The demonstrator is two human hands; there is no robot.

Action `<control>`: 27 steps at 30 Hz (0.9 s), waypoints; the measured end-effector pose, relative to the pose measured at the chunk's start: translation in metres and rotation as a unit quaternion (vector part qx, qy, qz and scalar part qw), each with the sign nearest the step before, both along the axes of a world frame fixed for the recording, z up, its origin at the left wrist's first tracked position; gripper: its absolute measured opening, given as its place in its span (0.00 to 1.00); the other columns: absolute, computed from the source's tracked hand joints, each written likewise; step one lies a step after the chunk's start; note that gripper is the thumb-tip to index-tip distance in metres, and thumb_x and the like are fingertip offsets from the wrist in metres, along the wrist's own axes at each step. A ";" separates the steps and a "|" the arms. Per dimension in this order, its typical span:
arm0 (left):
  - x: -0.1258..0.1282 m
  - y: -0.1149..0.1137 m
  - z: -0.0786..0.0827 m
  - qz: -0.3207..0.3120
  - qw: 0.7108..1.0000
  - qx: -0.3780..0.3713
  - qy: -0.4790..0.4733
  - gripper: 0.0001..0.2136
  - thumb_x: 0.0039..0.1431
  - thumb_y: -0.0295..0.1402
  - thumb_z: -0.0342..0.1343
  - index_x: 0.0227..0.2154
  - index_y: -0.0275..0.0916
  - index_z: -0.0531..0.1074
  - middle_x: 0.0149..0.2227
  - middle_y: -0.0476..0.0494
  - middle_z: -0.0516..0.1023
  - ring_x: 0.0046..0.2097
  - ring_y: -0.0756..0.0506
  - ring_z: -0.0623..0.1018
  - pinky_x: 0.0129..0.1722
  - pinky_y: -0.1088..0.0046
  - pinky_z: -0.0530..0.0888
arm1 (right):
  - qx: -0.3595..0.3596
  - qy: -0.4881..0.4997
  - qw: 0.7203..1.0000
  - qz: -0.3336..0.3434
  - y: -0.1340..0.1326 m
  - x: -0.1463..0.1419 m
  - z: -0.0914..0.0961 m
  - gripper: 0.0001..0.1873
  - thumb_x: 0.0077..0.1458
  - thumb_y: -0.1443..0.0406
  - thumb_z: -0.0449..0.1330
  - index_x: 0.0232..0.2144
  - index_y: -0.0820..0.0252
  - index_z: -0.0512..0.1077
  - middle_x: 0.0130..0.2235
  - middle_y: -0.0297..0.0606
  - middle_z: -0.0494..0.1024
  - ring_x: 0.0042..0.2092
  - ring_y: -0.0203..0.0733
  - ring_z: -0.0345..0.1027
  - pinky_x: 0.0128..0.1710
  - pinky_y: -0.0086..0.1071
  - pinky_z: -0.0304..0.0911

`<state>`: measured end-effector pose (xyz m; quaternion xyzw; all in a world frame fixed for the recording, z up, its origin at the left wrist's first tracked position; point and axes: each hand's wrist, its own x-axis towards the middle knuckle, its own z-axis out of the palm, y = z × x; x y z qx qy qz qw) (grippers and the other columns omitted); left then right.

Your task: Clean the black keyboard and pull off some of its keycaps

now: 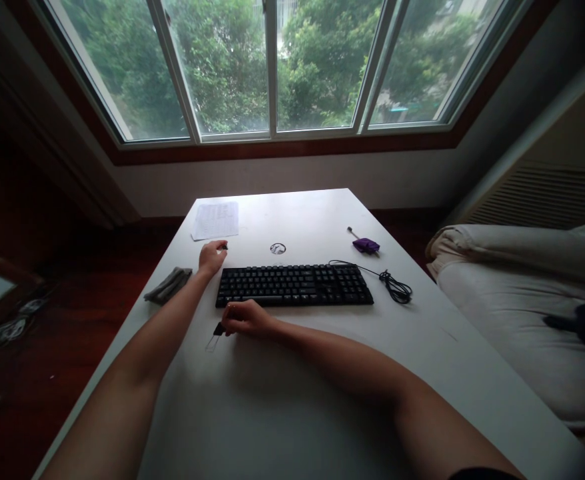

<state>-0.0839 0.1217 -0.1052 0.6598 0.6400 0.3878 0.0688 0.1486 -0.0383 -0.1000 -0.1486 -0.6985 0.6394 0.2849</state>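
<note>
My left hand (211, 259) is beyond the keyboard's left end, its thumb and fingers pinched on a small dark piece (224, 247) too small to name. My right hand (246, 318) is low over the table in front of the keyboard's left part, fingers curled. At its fingertips is a black binder clip (218, 329), its wire handles pointing toward me. The black keyboard (292, 285) lies crosswise between the two hands, its cable (396, 288) bundled in a coil at the right.
A folded grey cloth (169, 285) lies by the table's left edge. Printed paper sheets (216, 220) lie at the far left. Farther back are a small round item (278, 249) and a purple pouch-like thing (366, 246) with a thin stick. A pale sofa (517, 293) stands right of the white table (292, 413).
</note>
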 end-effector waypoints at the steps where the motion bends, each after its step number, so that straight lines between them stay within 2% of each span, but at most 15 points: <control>1: 0.004 0.006 -0.001 0.003 1.000 0.007 0.025 0.17 0.53 0.31 0.57 0.45 0.40 0.80 0.45 0.39 0.82 0.46 0.39 0.77 0.56 0.56 0.70 | -0.017 0.009 1.000 0.007 0.000 0.001 -0.001 0.17 0.57 0.52 0.65 0.33 0.60 0.71 0.31 0.35 0.78 0.33 0.38 0.75 0.36 0.30 0.69; 6: 0.014 0.031 -0.006 0.018 0.990 0.015 0.138 0.14 0.56 0.30 0.55 0.43 0.41 0.81 0.46 0.37 0.82 0.53 0.32 0.72 0.57 0.48 0.63 | -0.035 0.033 0.999 0.013 0.003 0.004 -0.002 0.17 0.57 0.53 0.66 0.35 0.61 0.72 0.31 0.36 0.78 0.34 0.38 0.75 0.36 0.30 0.69; 11: 0.013 0.047 -0.007 0.042 0.985 -0.027 0.166 0.14 0.55 0.30 0.56 0.43 0.45 0.80 0.44 0.39 0.81 0.56 0.33 0.70 0.58 0.52 0.63 | -0.045 -0.002 0.999 0.025 0.006 0.005 -0.003 0.17 0.56 0.54 0.66 0.36 0.62 0.73 0.33 0.36 0.78 0.36 0.38 0.75 0.38 0.29 0.68; 20: 0.009 0.047 -0.013 0.042 0.982 -0.036 0.181 0.12 0.56 0.33 0.57 0.42 0.45 0.81 0.48 0.40 0.80 0.56 0.33 0.68 0.58 0.52 0.62 | -0.015 0.003 0.999 0.037 0.008 0.008 0.000 0.13 0.59 0.57 0.64 0.37 0.62 0.73 0.32 0.36 0.78 0.36 0.37 0.75 0.39 0.30 0.67; 27: 0.008 0.050 -0.020 0.051 0.985 -0.027 0.165 0.13 0.55 0.33 0.58 0.44 0.45 0.80 0.49 0.41 0.79 0.57 0.34 0.69 0.58 0.53 0.64 | -0.027 0.015 0.999 0.030 0.008 0.007 0.001 0.14 0.59 0.56 0.64 0.35 0.62 0.72 0.31 0.36 0.78 0.35 0.38 0.74 0.38 0.30 0.67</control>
